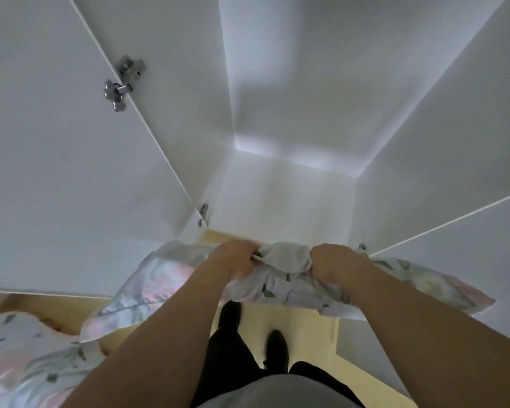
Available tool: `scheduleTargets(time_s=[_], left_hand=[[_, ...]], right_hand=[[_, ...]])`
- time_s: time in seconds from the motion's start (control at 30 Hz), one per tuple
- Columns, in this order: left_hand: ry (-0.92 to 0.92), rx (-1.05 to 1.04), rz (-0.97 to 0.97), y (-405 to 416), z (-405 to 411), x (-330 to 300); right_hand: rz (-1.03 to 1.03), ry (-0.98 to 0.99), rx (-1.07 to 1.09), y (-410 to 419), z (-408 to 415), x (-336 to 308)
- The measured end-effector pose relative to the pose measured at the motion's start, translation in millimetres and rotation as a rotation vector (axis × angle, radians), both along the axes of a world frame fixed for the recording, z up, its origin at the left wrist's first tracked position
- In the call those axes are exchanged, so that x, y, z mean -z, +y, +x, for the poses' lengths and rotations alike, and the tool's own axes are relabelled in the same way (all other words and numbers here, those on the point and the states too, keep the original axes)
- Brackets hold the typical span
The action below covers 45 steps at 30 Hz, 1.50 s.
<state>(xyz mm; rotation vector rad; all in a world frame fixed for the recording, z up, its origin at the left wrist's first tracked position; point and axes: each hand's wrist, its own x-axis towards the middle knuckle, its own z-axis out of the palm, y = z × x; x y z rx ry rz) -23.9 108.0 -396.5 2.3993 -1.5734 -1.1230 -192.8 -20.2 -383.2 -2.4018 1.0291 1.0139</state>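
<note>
With left hand and right hand each clenched on bunched middle of pillow, lower centre of frame: lift level, feed into wardrobe ahead, tuck drooping ends clear of doors.

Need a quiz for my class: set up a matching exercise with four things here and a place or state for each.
1 pillow
2 hinge
3 bedding
4 feet

a on the yellow floor
b silver, at the white door edge
c gripped by left hand and right hand
d lying at lower left

Pairs: 1-c, 2-b, 3-d, 4-a
</note>
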Motion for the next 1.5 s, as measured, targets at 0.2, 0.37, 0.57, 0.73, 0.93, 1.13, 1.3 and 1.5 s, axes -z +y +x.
scheduleTargets(time_s=[0.2,0.37,0.57,0.73,0.93,1.13,1.3,1.5], left_hand=[[0.021,-0.095,-0.026,24,-30,-24],[0.013,-0.176,-0.061,51,-30,-40],[0.040,-0.355,-0.096,104,-7,-51],[0.524,-0.961,-0.190,183,42,-57],[0.390,-1.718,-0.296,257,113,-51],[0.254,-1.669,-0.496,259,139,-34],[0.100,-1.601,-0.717,252,150,-29],[0.025,-1.604,-0.667,243,137,-19]], right_hand=[[0.009,-0.069,-0.048,12,-19,-2],[-0.007,-0.177,-0.188,36,1,-15],[-0.166,-0.112,-0.325,99,53,-29],[-0.144,0.030,-0.488,148,93,-33],[-0.146,0.125,-0.533,189,134,-27],[-0.124,0.162,-0.440,211,160,-23],[-0.117,0.183,-0.244,213,158,-21],[-0.100,0.180,-0.092,199,127,-25]])
